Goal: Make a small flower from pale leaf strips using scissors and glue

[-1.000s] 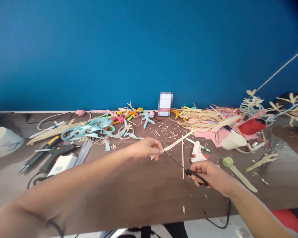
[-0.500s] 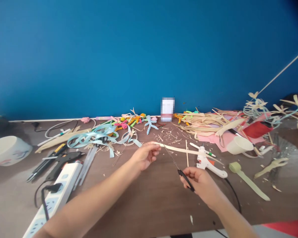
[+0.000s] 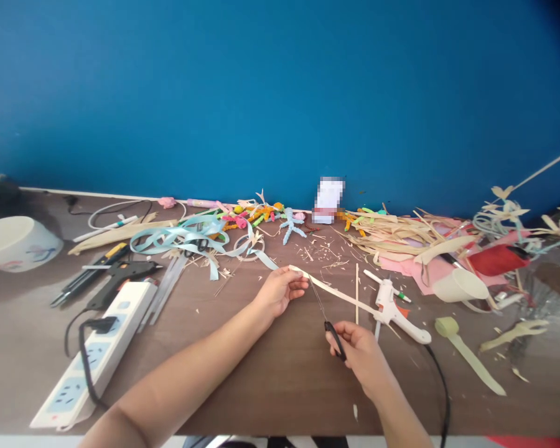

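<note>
Scissors (image 3: pixel 331 331) sit in my right hand (image 3: pixel 361 356), fingers curled shut around the black handle, the thin blades pointing to 11 o'clock and meeting a pale strip (image 3: pixel 343 295) near its left end; I cannot tell whether the blades are parted. My left hand (image 3: pixel 277 291), at 10 o'clock from the right, pinches that end of the strip between thumb and fingertips. The strip runs off toward 4 o'clock over the brown tabletop (image 3: pixel 261 379), ending close to a white glue gun (image 3: pixel 396 316) at 2 o'clock from my right hand. A thin stick (image 3: pixel 356 289) lies just left of the gun, pointing to 12. At 8 o'clock from my left hand lies a white power strip (image 3: pixel 100 345) with a black plug in it; blue ribbon (image 3: pixel 182 238) is heaped at 10 o'clock, and a white bowl (image 3: pixel 14 244) sits farther out at 9.
</note>
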Motion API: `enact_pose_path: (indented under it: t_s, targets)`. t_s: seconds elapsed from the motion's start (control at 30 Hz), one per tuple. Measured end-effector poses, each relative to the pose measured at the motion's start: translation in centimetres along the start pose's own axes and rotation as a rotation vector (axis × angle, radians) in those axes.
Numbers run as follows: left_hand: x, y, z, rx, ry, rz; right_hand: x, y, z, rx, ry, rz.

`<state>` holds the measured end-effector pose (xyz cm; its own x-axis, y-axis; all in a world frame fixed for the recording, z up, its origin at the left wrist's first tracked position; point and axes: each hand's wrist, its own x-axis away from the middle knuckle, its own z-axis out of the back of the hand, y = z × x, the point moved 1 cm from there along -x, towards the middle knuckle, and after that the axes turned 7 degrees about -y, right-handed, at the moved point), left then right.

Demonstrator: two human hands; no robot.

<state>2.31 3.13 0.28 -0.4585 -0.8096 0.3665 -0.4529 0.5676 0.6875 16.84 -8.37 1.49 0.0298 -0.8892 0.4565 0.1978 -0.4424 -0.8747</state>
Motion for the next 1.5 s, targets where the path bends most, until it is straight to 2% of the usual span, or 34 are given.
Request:
enact_pose_path:
  t_s: [0.27, 0.53, 0.83, 1.13, 1.5]
  targets:
    - [-0.7, -0.2, 0.8, -0.077, -0.03, -0.044, -0.8, 0.4, -0.3, 0.01, -0.003, -0.02]
    - [-0.7, -0.2, 0.8, -0.108, 0.003, -0.091, -1.3, 1.4, -0.4, 0.014, -0.01, 0.022]
    - [-0.7, -0.2, 0.9, -0.124, 0.003, -0.066, -1.4, 2.3, 0.1, 0.027, -0.025, 0.093]
    - [-0.6, 0.0, 0.9, -0.144, -0.004, -0.048, -1.0, 1.5, 0.3, 0.035, -0.006, 0.013]
    - [-0.5, -0.1, 0.8, -0.158, -0.018, -0.04, -1.1, 1.2, 0.2, 0.023, -0.006, 0.016]
